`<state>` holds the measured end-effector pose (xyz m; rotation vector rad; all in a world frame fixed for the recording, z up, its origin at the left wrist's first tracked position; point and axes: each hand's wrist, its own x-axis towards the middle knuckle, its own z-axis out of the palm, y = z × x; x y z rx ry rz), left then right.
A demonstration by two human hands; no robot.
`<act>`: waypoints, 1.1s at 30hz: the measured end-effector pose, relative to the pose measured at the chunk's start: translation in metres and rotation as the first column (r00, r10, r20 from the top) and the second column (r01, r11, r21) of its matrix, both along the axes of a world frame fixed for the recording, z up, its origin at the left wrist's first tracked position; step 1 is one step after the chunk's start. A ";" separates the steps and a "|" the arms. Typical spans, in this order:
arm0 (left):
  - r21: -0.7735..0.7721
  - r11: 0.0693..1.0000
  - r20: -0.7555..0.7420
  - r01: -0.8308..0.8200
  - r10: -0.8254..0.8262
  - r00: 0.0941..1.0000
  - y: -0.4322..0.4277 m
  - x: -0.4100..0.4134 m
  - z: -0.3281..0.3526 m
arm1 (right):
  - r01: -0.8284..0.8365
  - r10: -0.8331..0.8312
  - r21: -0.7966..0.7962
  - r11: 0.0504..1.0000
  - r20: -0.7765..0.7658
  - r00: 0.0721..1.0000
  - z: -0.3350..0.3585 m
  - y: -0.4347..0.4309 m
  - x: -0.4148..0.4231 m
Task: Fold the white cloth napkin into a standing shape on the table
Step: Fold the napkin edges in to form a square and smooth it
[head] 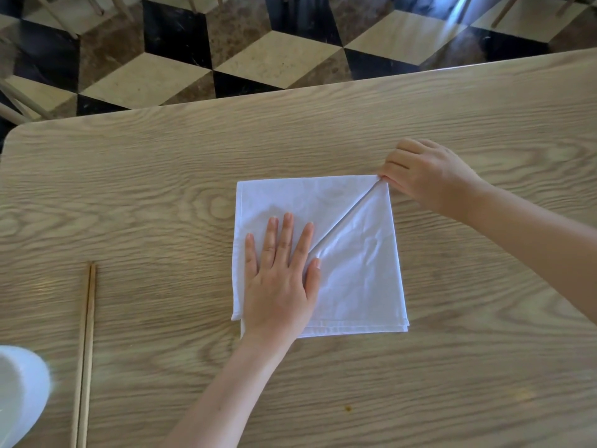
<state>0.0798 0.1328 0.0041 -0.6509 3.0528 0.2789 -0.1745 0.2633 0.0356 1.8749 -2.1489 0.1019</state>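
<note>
The left hand [279, 282] lies flat and open on the napkin [361, 270], palm down, fingers spread and pointing away from the person, holding nothing and pressing the cloth against the table [161, 189]. Its thumb and forefinger rest beside the lower end of a diagonal crease that runs up to the far right corner. The right hand [426, 176] is curled at that far right corner, its fingertips [386, 177] pinching the tip of the cloth where the crease ends.

The napkin is white and folded into a rough square, lying flat near the middle of the wooden table, with layered edges showing along its near side. To the left, well apart from the napkin, a pair of wooden chopsticks [86, 350] lies lengthwise. A white bowl [19, 392] sits at the near left corner, partly out of view. Beyond the table is a floor [258, 56] of black, cream and brown tiles.
</note>
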 end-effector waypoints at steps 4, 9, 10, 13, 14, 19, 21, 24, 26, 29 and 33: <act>-0.007 1.000 0.009 -0.001 0.001 1.000 0.000 0.000 0.000 | -0.005 0.002 -0.032 0.999 -0.065 0.998 -0.003 -0.004 0.001; -0.009 1.000 0.053 -0.008 0.009 0.999 0.001 -0.002 0.001 | 0.064 -0.062 -0.141 0.988 0.014 0.998 -0.012 -0.005 0.000; -0.008 1.000 0.064 -0.007 0.007 0.998 0.001 -0.002 0.002 | 0.084 -0.082 -0.124 0.989 0.020 0.996 -0.012 -0.005 0.000; 0.001 1.000 0.074 0.002 -0.002 0.997 0.000 -0.002 0.004 | 0.287 -0.280 -0.062 0.956 0.110 0.954 -0.006 0.005 -0.003; 0.004 1.000 0.072 0.004 -0.004 0.997 0.001 -0.002 0.005 | 0.394 -0.379 -0.079 0.916 0.159 0.912 -0.002 0.009 -0.005; 0.096 0.995 -0.028 -0.039 0.042 0.999 0.012 -0.008 0.013 | 0.430 -0.368 -0.024 0.903 0.474 0.800 0.006 -0.017 0.061; 0.124 0.992 -0.069 -0.035 0.044 0.997 0.016 -0.010 0.016 | 0.231 -0.277 0.154 0.961 0.512 0.813 -0.004 -0.028 0.106; 0.071 0.997 -0.016 -0.026 0.027 1.000 0.013 -0.004 0.015 | 0.172 -0.295 0.307 0.936 0.422 0.857 -0.019 -0.024 0.124; 0.044 0.999 0.024 -0.019 0.018 1.000 0.008 0.007 0.012 | 0.261 -0.364 0.294 0.920 0.386 0.848 -0.024 -0.018 0.108; 0.029 0.998 0.055 -0.047 0.045 0.997 0.004 0.025 0.010 | 0.394 -0.487 0.304 0.867 0.355 0.798 -0.025 -0.011 0.077; 0.014 0.996 0.103 -0.085 0.083 0.991 0.004 0.042 0.017 | 0.453 -0.550 0.330 0.828 0.320 0.772 -0.027 -0.003 0.053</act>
